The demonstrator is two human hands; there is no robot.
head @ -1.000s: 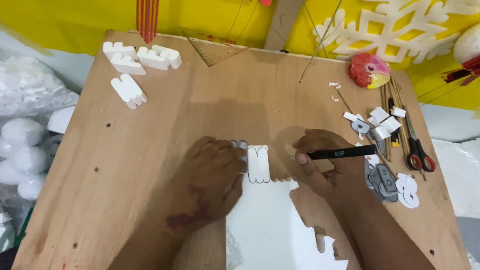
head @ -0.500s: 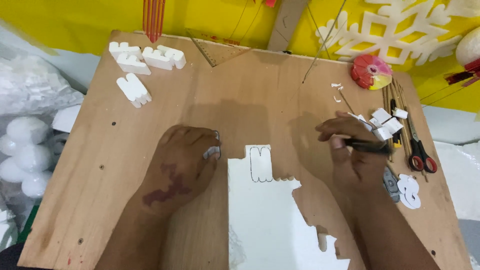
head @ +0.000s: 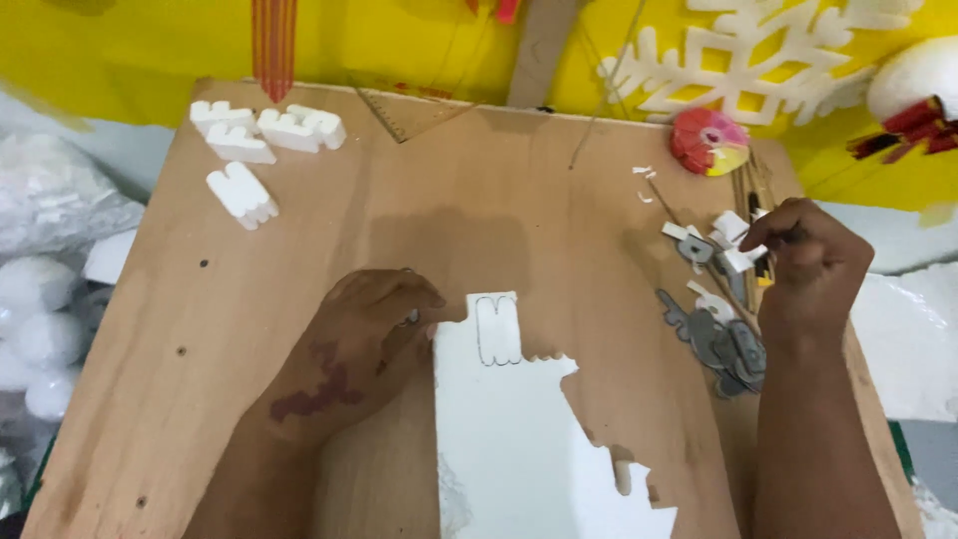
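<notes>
A white foam sheet [head: 519,449] with a ragged cut right edge lies on the wooden board [head: 299,260]. A pencilled outline [head: 496,330] marks its top tab. My left hand [head: 364,334] rests on the board against the sheet's left edge, fingers curled over a small grey piece [head: 411,317]. My right hand [head: 810,265] is off to the right, fisted above white foam scraps [head: 733,240] and grey cut-outs [head: 723,344]. A dark marker tip barely shows at its fingers; the rest is hidden.
Cut white foam letters [head: 239,195] lie at the board's far left corner beside a clear set square [head: 409,115]. A red, pink and yellow ball [head: 709,140] and a foam snowflake [head: 758,70] sit at the back right. Foam balls [head: 30,299] are piled left of the board.
My right hand has moved away from the foam sheet, right and up to the scrap pile with the marker. My left hand slid from the sheet's top to its left edge.
</notes>
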